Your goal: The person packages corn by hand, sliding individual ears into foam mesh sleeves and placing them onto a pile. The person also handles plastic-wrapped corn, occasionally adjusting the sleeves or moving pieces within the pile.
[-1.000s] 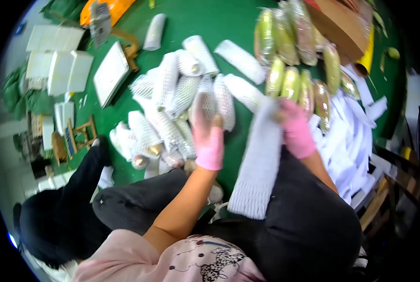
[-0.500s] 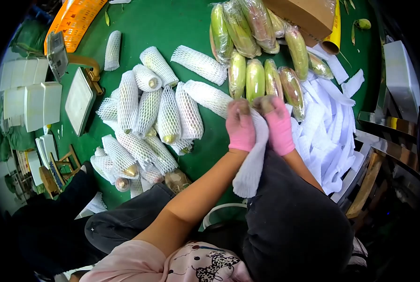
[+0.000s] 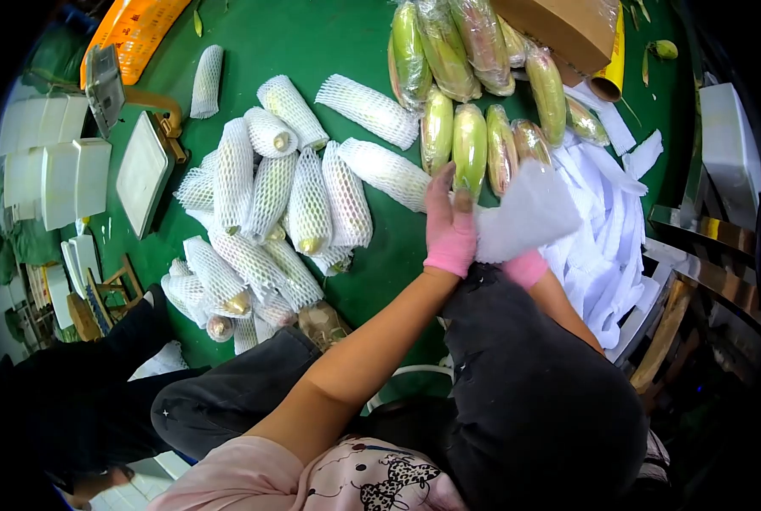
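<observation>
Foam sleeve (image 3: 527,213) is up off the table (image 3: 338,25), held in the right hand (image 3: 525,266) just in front of the film-wrapped corn row (image 3: 502,145). Left hand (image 3: 450,230) has its fingers stretched flat on the near end of one cob (image 3: 470,140), not closed round it yet. Looks to me like the pick-a-cob step. The next move would need that cob gripped and the sleeve mouth opened. Right fingers are buried behind the sleeve, so the exact grip is anyone's guess, and I can't tell if the mouth is open.
</observation>
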Demonstrator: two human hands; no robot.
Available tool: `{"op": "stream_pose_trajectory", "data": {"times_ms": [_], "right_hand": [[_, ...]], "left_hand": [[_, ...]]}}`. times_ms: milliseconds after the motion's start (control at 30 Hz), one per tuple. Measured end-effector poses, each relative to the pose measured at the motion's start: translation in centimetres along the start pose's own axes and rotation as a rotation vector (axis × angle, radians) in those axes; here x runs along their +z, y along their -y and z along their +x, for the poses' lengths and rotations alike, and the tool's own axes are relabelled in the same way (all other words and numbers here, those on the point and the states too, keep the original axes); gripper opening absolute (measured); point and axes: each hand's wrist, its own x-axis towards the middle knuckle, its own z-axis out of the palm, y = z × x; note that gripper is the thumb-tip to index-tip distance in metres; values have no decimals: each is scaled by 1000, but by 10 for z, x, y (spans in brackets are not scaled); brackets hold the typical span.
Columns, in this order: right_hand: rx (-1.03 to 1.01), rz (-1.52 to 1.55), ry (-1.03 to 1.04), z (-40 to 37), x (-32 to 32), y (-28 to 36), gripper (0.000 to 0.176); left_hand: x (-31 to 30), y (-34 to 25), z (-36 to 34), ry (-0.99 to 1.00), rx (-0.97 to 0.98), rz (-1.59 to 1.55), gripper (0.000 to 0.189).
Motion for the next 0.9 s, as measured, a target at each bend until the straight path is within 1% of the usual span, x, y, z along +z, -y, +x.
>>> {"op": "stream_pose_trajectory", "data": {"times_ms": [67, 100, 133, 167, 200, 267, 300, 333, 367, 400, 433, 467, 500, 533, 600, 633, 667, 700, 733, 767, 833, 867, 900], "right_hand": [[-143, -167, -154, -3, 12, -3, 20], [-205, -179, -231, -3, 16, -6, 19], [-243, -85, -283, -1, 16, -10, 18], [-267, 135, -319, 5, 10, -22, 16], [-287, 358, -355, 9, 9, -30, 15], [-430, 713, -141, 6, 4, -33, 17], [-354, -248, -351, -5, 8, 0, 21], [-184, -1201, -558, -15, 12, 33, 24], [-205, -680, -524, -16, 10, 35, 26], [-86, -372, -382, -15, 3, 42, 26], [63, -79, -289, -13, -4, 49, 27], [49, -565, -35, 3, -21, 44, 28], [-123, -1300, 196, 20, -39, 38, 28], [-394, -1698, 339, 36, -57, 33, 29], [-83, -1394, -252, 59, -55, 42, 30], [-222, -1454, -258, 78, -51, 49, 29], [-363, -1508, -265, 98, -44, 57, 29], [-380, -1455, -373, 116, -33, 64, 27], [-392, -1395, -475, 131, -27, 69, 26], [-314, -1432, -453, 154, -32, 62, 26], [-154, -1507, -402, 200, -45, 41, 26], [-170, -1514, -249, 205, -47, 47, 27], [-187, -1516, -99, 206, -51, 58, 28]], "left_hand": [[3, 0, -2, 84, -148, 89, 57], [6, 1, 1, 168, -371, 116, 55], [6, 2, -4, 236, -356, 266, 50], [3, -20, -4, 302, -334, 415, 45], [4, -22, -2, 342, -484, 201, 43], [12, -20, -7, 319, -325, 89, 44], [10, -43, 0, 308, -240, 30, 44], [3, -66, 9, 411, -435, 55, 45], [3, -51, 18, 338, -566, -136, 48], [2, -36, 28, 265, -694, -325, 51], [-14, -46, 42, 257, -814, -777, 52], [-24, -35, 57, 298, -874, -892, 52], [-34, -35, 65, 394, -937, -892, 48], [-39, -35, 70, 485, -999, -892, 45], [-38, -17, 54, 585, -1031, -806, 42], [-34, -3, 48, 637, -1036, -763, 40], [-26, 25, 43, 594, -983, -749, 40], [-16, 62, 36, 549, -936, -734, 39], [-15, 53, 38, 449, -925, -696, 38], [-14, 43, 40, 351, -911, -653, 38], [-1, 16, 56, 116, -882, -456, 36], [6, 13, 61, 0, -869, -354, 36], [12, 26, 65, 11, -796, -287, 35]]}}
